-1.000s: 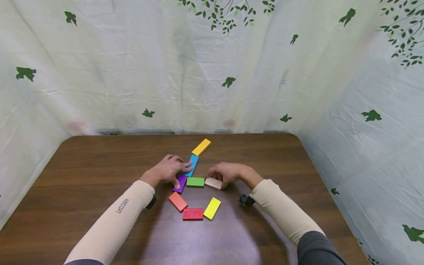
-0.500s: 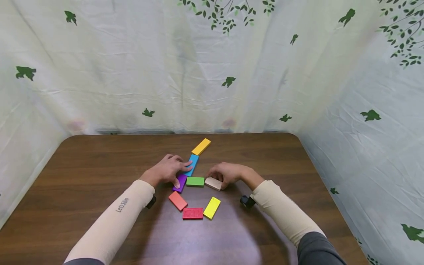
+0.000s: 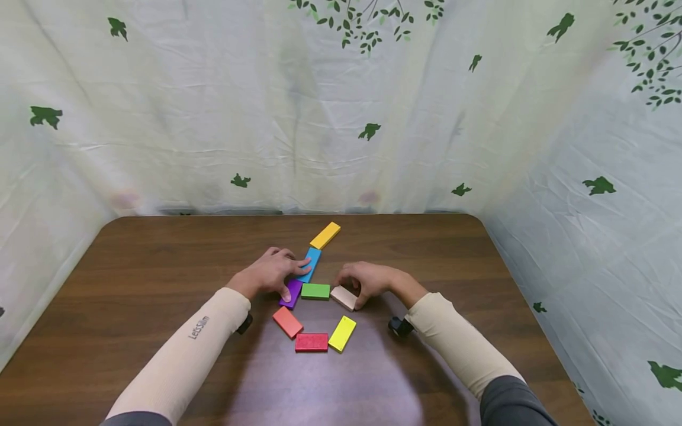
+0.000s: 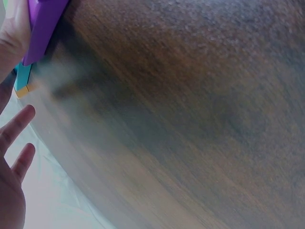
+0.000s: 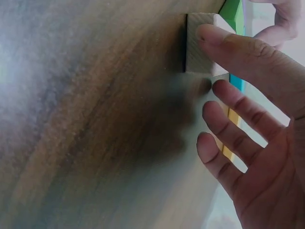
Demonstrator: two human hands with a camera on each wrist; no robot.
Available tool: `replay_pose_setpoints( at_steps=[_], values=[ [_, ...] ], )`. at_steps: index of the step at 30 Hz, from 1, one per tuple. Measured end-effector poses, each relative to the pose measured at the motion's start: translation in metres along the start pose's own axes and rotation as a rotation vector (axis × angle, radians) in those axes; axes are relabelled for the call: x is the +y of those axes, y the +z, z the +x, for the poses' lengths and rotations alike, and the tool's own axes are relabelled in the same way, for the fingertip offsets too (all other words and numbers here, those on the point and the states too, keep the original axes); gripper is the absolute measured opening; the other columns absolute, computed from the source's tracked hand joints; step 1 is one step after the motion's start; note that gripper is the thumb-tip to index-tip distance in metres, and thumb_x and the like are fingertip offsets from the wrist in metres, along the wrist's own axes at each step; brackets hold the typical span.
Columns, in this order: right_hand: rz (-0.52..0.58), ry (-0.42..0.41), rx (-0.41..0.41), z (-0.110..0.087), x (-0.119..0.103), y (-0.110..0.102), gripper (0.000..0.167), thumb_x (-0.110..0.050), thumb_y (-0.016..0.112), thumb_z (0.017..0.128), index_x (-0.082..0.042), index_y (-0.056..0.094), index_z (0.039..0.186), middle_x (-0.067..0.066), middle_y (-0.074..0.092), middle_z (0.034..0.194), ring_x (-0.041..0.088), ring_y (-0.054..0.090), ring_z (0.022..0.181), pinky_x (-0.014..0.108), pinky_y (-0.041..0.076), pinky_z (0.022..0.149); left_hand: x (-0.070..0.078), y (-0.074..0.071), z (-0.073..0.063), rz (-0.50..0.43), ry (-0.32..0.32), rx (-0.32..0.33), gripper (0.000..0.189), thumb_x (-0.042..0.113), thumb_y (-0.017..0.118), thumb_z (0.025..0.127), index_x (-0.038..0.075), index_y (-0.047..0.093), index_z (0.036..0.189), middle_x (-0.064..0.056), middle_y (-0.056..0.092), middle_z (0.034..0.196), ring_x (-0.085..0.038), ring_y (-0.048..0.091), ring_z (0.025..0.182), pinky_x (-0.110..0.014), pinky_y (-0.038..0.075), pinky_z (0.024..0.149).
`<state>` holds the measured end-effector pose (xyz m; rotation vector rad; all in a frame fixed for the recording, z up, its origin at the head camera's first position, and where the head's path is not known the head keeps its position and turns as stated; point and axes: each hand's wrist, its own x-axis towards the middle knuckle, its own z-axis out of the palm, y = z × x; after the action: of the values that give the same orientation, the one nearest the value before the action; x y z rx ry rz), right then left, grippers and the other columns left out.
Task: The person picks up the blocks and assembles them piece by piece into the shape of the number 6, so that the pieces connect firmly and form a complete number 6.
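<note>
In the head view, my left hand [image 3: 269, 275] has its thumb on the purple block [image 3: 290, 294] and its fingertips on the blue block [image 3: 313, 259]. Its other fingers stretch out above the table in the left wrist view. My right hand [image 3: 367, 278] pinches a pale, unpainted wooden block [image 3: 343, 298] at the right of the green block [image 3: 316, 291]. The right wrist view shows the thumb pressed on the end face of this wooden block [image 5: 198, 55], fingers on its far side. Its left end lies right at the green block's end.
An orange-yellow block [image 3: 325, 235] continues the line beyond the blue one. Nearer me lie a coral block [image 3: 288, 322], a red block [image 3: 311, 342] and a yellow block [image 3: 342, 333], curving below the green one. A patterned white curtain [image 3: 213, 118] surrounds the brown table [image 3: 160, 266].
The pale wooden block has turned slightly, its right end swinging toward me with my right hand on it. My left hand keeps its place on the purple and blue blocks.
</note>
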<state>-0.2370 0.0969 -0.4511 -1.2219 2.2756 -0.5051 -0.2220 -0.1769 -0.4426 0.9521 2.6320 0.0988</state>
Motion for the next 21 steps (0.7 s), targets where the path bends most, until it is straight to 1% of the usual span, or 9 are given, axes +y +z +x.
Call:
replay_pose_setpoints(
  at_steps=[7,15,21],
  values=[
    [0.005,-0.051,0.038,-0.001,0.002,0.004,0.056,-0.018,0.089,0.068,-0.014,0.065,0.119,0.002,0.058,0.103,0.019,0.053,0.081,0.022,0.044,0.071,-0.001,0.0,0.002,0.003,-0.003,0.0,0.087,0.043,0.078,0.071,0.017,0.042,0.146,-0.003,0.039,0.152,-0.035,0.037,0.131,-0.054,0.022,0.107],
    [0.023,-0.059,0.072,-0.002,0.001,0.008,0.055,-0.021,0.089,0.067,-0.011,0.065,0.116,0.003,0.057,0.098,0.018,0.051,0.079,0.021,0.043,0.07,0.0,0.0,0.002,0.003,-0.004,0.005,0.088,0.044,0.078,0.07,0.016,0.043,0.145,-0.003,0.039,0.152,-0.034,0.038,0.131,-0.054,0.022,0.107],
    [0.032,-0.04,0.087,-0.003,0.001,0.011,0.056,-0.024,0.089,0.068,-0.01,0.064,0.116,0.003,0.059,0.098,0.016,0.051,0.079,0.021,0.043,0.07,0.0,0.0,0.0,0.0,0.002,0.008,0.088,0.042,0.079,0.07,0.016,0.043,0.146,-0.004,0.038,0.152,-0.035,0.038,0.131,-0.055,0.022,0.107]
  ],
)
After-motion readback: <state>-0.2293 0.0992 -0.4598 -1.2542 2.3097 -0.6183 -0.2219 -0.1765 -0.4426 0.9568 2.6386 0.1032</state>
